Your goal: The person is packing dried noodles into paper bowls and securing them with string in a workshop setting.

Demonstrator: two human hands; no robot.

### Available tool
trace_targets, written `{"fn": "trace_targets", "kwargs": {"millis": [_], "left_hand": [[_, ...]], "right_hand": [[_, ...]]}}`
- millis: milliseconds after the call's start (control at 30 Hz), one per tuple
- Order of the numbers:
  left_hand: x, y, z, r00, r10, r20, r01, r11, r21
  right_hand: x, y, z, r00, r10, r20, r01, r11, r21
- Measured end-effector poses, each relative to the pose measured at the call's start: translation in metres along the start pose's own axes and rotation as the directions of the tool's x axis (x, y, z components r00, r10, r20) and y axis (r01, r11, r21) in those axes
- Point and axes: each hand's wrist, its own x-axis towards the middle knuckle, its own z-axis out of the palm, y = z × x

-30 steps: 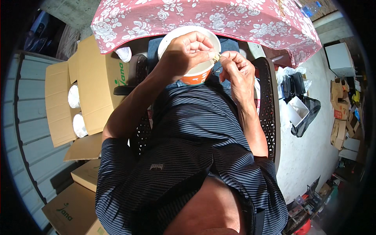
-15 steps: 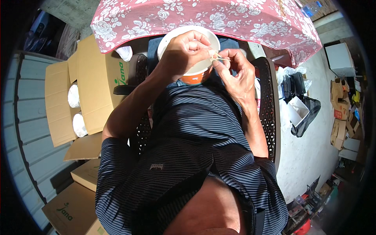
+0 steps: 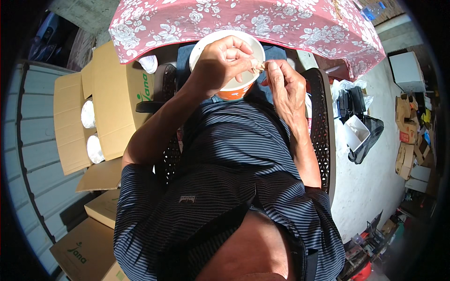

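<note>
Over a round tub (image 3: pixel 230 94), white inside and orange outside, both my hands work close together. Small, thin pale strands (image 3: pixel 259 68) lie between the fingertips; I cannot make out exactly what they are. My left hand (image 3: pixel 222 61) pinches their left end, with its other fingers curled above the tub's opening. At the tub's right side, my right hand (image 3: pixel 287 83) is closed on the other end, thumb pressed against the forefinger. The tub stands between my legs, its inside partly hidden by my left hand.
A table with a pink floral cloth (image 3: pixel 262 18) stands just beyond the tub. My chair's dark armrests (image 3: pixel 318 117) flank me. Open cardboard boxes (image 3: pixel 110 107) are at the left. Black and white containers (image 3: pixel 356 131) lie on the floor at the right.
My right thumb has straightened and now points up alongside the forefinger. The strands stick out less to the right. My left hand has hardly moved.
</note>
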Motion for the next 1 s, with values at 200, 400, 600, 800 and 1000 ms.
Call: {"fn": "trace_targets", "kwargs": {"millis": [200, 400, 600, 800, 1000], "left_hand": [[0.001, -0.004, 0.0, 1.0, 0.008, -0.006, -0.009, 0.998, -0.066], [0.0, -0.003, -0.001, 1.0, -0.005, 0.023, 0.006, 0.999, -0.043], [0.0, -0.002, -0.002, 0.99, -0.088, 0.109, 0.101, 0.987, -0.122], [0.005, -0.003, -0.009, 0.969, -0.178, 0.171, 0.21, 0.958, -0.196], [0.006, 0.004, -0.019, 0.976, -0.199, 0.083, 0.21, 0.964, -0.164]], "right_hand": [[0.001, 0.001, 0.005, 0.991, -0.124, -0.043, 0.121, 0.991, -0.061], [0.001, 0.004, 0.004, 0.993, -0.11, -0.036, 0.107, 0.992, -0.067], [-0.001, 0.004, 0.002, 0.999, 0.005, 0.032, -0.003, 0.997, -0.074], [0.001, 0.003, -0.004, 0.984, 0.155, 0.089, -0.158, 0.987, 0.037], [0.003, 0.003, -0.012, 0.971, 0.192, 0.141, -0.19, 0.981, -0.024]]}}
